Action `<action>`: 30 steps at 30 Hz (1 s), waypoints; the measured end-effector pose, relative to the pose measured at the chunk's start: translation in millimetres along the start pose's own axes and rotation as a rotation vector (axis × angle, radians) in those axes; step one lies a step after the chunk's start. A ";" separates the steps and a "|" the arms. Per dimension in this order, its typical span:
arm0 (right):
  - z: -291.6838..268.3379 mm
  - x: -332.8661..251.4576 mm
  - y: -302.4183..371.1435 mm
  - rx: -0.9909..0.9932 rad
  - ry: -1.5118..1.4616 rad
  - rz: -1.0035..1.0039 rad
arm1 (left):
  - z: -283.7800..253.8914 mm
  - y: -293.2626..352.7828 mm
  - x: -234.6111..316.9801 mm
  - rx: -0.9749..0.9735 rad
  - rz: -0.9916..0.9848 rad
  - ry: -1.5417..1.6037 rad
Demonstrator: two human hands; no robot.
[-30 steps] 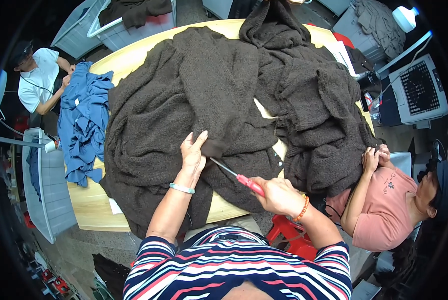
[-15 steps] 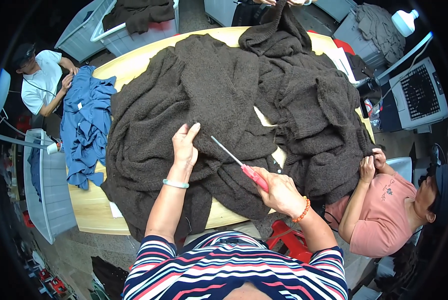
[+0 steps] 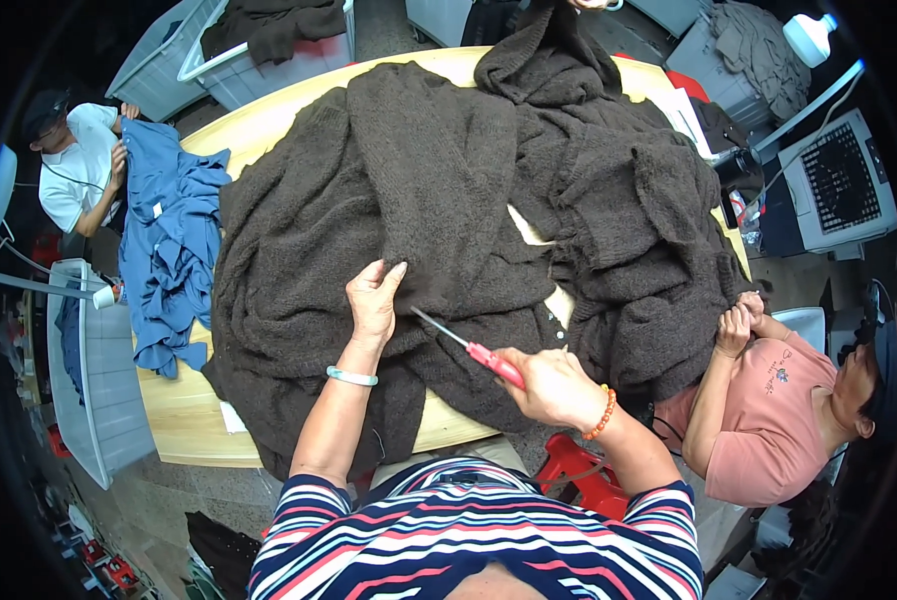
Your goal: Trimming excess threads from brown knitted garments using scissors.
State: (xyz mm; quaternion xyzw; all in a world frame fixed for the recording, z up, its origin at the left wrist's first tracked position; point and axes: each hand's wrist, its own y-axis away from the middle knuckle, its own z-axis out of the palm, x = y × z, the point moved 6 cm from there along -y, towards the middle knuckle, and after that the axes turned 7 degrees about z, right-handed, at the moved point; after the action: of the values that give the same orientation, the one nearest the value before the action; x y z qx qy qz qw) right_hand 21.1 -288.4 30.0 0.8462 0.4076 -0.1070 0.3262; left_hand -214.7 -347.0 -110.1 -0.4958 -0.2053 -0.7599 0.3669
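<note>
A large dark brown knit garment (image 3: 299,230) lies heaped across the table in front of me. My left hand (image 3: 373,305) is closed in a pinch at a fold of it near the middle, thumb and forefinger together. In my right hand (image 3: 559,390) is a red-handled tool with a thin metal shaft (image 3: 494,364), held by its handle. Its shaft slants up and left. The tip is close to the knit just below and right of my left fingertips; whether it touches the cloth I cannot tell.
More brown knitwear (image 3: 659,290) covers the right side of the wooden table (image 3: 194,425), where a person in pink (image 3: 769,420) handles its edge. At left, another person (image 3: 74,165) holds blue cloth (image 3: 169,240). Bins (image 3: 99,390) and a red stool (image 3: 584,475) stand around.
My right hand and the tool have shifted left and slightly down. My left hand has dropped a little. The person at left has raised an edge of the blue cloth.
</note>
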 end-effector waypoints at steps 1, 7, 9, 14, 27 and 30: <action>4.0 0.2 3.3 -0.004 -0.010 -0.004 | -2.5 1.4 -4.0 0.007 -0.024 0.065; 8.0 2.5 9.0 0.018 -0.021 0.033 | 8.2 10.8 -10.6 0.067 -0.200 0.256; 12.1 4.6 11.8 -0.016 0.000 0.010 | 6.8 15.7 -10.7 0.074 -0.238 0.277; 7.9 8.7 16.7 0.070 -0.095 0.050 | -1.9 20.8 -14.4 0.091 -0.247 0.234; -5.8 17.4 13.7 0.060 -0.144 0.002 | 10.5 9.8 -12.9 -0.113 -0.321 0.155; -6.6 22.1 11.0 0.073 -0.172 0.011 | 21.7 -19.0 -10.8 -0.032 -0.529 0.632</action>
State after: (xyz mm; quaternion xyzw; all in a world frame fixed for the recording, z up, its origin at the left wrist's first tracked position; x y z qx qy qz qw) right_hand 43.2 -275.5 30.3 0.8474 0.3693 -0.1925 0.3294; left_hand -213.5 -316.3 -109.7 -0.1738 -0.1911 -0.9460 0.1960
